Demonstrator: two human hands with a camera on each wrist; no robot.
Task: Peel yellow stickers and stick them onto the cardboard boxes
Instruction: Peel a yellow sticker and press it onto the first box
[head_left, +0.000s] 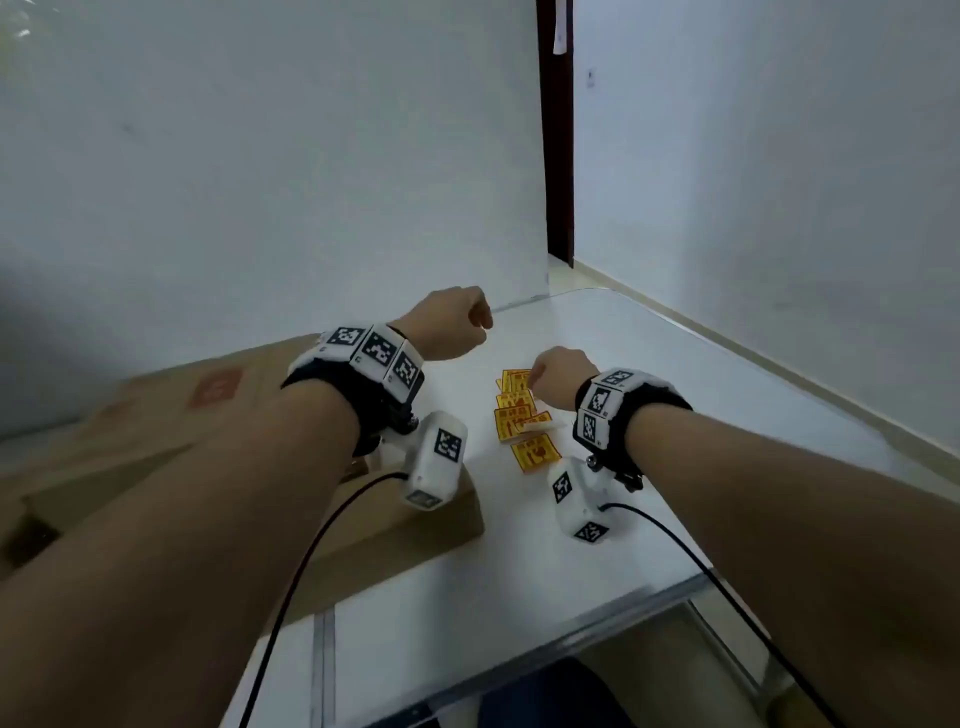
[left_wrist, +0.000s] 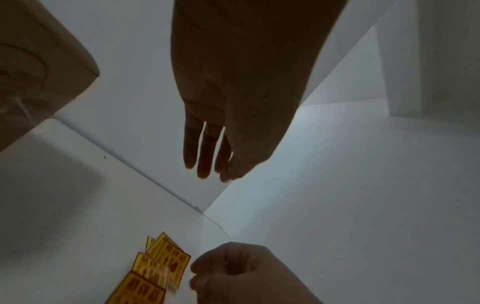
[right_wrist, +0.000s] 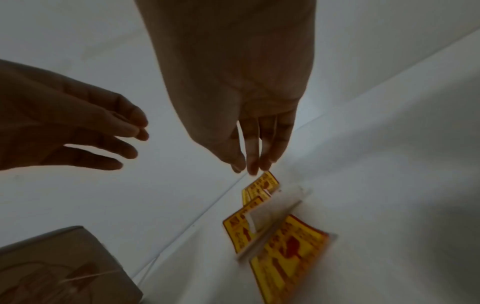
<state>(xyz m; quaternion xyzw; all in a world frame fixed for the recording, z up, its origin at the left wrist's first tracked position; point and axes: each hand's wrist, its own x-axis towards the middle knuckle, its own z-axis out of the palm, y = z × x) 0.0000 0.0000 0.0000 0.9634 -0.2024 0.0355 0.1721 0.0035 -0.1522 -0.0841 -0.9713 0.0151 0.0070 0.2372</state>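
Several yellow stickers (head_left: 524, 415) with red print lie in a loose row on the white table (head_left: 649, 364). My right hand (head_left: 543, 376) hovers over the far end of the row; in the right wrist view its fingers (right_wrist: 253, 156) point straight down, just above the farthest sticker (right_wrist: 262, 183), and hold nothing. My left hand (head_left: 467, 322) is raised to the left of the stickers, its fingers (left_wrist: 205, 156) relaxed and empty. A cardboard box (head_left: 156, 415) with a red mark on top stands at the left under my left forearm.
A curled white backing strip (right_wrist: 275, 209) lies across the stickers. White walls close the table in at the back and right, with a dark door frame (head_left: 558, 156) at the corner. The table's front edge (head_left: 571, 654) is near me. Black cables hang from both wrist cameras.
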